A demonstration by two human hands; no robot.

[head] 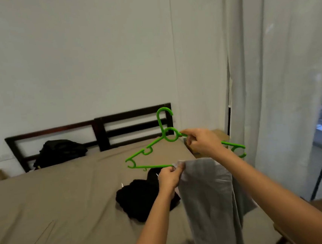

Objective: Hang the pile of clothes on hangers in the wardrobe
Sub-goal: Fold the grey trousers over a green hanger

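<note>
The right hand grips the green hanger, the left hand pinches grey trousers over its bar, while black clothes below the hands still wait.

Tan bed under black clothes

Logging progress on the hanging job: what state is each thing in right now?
green hanger, held in air by right hand, hook up.
grey garment, hanging over the hanger's bar, pinched by left hand.
black clothes pile, lying on bed.
curtain, parted at right.
</note>
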